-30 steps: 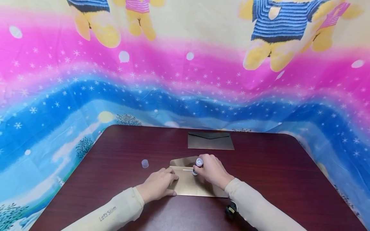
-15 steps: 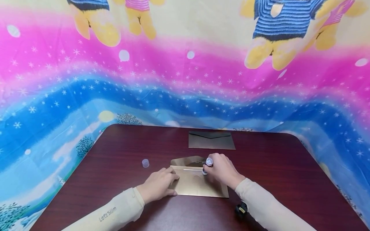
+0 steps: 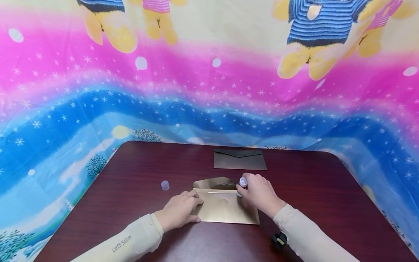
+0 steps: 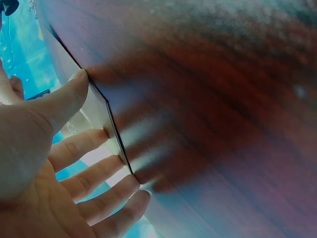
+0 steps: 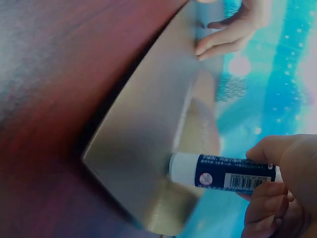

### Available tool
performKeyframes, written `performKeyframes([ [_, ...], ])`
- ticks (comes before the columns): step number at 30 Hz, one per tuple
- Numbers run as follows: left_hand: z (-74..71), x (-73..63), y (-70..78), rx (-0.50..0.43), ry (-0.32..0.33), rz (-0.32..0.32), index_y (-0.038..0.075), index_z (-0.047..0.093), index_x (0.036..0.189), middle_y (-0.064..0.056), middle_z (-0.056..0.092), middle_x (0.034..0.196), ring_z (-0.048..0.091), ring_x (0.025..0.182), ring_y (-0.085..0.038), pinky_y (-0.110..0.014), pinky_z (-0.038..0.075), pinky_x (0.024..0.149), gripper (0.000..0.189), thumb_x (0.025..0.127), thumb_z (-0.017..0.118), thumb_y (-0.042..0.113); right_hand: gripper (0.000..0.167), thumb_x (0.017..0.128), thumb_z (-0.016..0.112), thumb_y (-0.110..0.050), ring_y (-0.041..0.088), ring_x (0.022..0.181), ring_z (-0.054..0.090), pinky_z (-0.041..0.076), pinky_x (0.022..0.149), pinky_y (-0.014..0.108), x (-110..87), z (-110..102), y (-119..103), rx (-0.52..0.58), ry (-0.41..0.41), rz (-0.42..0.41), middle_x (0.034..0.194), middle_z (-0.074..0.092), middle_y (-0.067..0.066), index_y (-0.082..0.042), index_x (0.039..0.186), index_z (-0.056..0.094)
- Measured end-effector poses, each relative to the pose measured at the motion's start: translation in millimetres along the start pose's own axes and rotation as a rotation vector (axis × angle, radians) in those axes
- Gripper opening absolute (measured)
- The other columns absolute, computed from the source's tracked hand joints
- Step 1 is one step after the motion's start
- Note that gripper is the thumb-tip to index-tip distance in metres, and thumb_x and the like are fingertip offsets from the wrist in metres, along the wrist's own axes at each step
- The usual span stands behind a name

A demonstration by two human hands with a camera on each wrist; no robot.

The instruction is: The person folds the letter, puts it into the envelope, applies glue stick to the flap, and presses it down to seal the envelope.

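A gold envelope (image 3: 226, 209) lies on the table with its flap (image 3: 212, 183) folded out toward the far side. My right hand (image 3: 260, 191) grips a glue stick (image 5: 223, 171), dark blue and white with a barcode. The glue stick's white end meets the envelope near the right part of its upper edge. In the head view a pale line runs along that edge, left of the stick. My left hand (image 3: 180, 210) rests on the envelope's left end, fingers spread, and the left wrist view shows thumb and fingertips (image 4: 79, 77) touching it.
Behind the gold envelope lies a darker envelope (image 3: 240, 160) with its flap down. A clear cap (image 3: 165, 185) stands left of the gold envelope. The dark red table (image 3: 131, 171) ends at a patterned cloth backdrop (image 3: 209, 109).
My right hand has slid the glue stick to the right along the envelope's upper edge, most of it in the first half second. The left hand has stayed in place.
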State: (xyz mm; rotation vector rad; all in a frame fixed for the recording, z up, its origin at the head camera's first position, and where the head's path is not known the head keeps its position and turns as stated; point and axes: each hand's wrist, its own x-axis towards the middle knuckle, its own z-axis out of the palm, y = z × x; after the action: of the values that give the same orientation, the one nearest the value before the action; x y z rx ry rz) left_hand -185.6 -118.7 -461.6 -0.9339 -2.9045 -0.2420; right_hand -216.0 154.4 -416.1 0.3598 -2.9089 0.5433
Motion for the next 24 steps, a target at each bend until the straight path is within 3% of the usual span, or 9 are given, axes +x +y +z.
performKeyframes([
  [5, 0.1, -0.1, 0.3, -0.001, -0.001, -0.002, 0.016, 0.073, 0.118, 0.001, 0.065, 0.117, 0.064, 0.103, -0.021, -0.037, 0.057, 0.082, 0.052, 0.076, 0.085, 0.044, 0.018, 0.084, 0.079, -0.024, 0.010, 0.057, 0.055, 0.046, 0.050, 0.029, 0.0, -4, -10, 0.009, 0.062, -0.050, 0.069, 0.065, -0.003, -0.014, 0.082, 0.065],
  [13, -0.3, 0.1, 1.1, -0.003, 0.006, 0.008, 0.015, 0.073, 0.119, 0.000, 0.065, 0.119, 0.064, 0.106, -0.023, -0.038, 0.057, 0.086, 0.052, 0.077, 0.085, 0.044, 0.016, 0.086, 0.080, -0.031, 0.008, 0.071, 0.062, 0.049, 0.059, 0.030, 4.2, 21, -33, 0.065, -0.023, -0.179, 0.080, 0.071, -0.008, -0.022, 0.092, 0.068],
  [19, 0.0, -0.3, 0.8, -0.001, 0.005, 0.008, 0.015, 0.072, 0.119, -0.001, 0.064, 0.119, 0.065, 0.107, -0.023, -0.039, 0.057, 0.085, 0.051, 0.077, 0.084, 0.043, 0.014, 0.088, 0.078, -0.033, 0.007, 0.072, 0.063, 0.048, 0.060, 0.028, 10.3, 34, -44, 0.118, -0.038, -0.197, 0.082, 0.071, -0.009, -0.024, 0.093, 0.068],
  [24, 0.5, -0.4, 0.3, -0.001, 0.011, 0.014, 0.015, 0.073, 0.118, 0.000, 0.064, 0.117, 0.064, 0.106, -0.023, -0.039, 0.057, 0.085, 0.051, 0.077, 0.084, 0.043, 0.017, 0.090, 0.076, -0.035, 0.011, 0.069, 0.062, 0.047, 0.057, 0.030, 14.2, 38, -47, 0.057, -0.053, -0.197, 0.079, 0.069, -0.006, -0.020, 0.092, 0.067],
])
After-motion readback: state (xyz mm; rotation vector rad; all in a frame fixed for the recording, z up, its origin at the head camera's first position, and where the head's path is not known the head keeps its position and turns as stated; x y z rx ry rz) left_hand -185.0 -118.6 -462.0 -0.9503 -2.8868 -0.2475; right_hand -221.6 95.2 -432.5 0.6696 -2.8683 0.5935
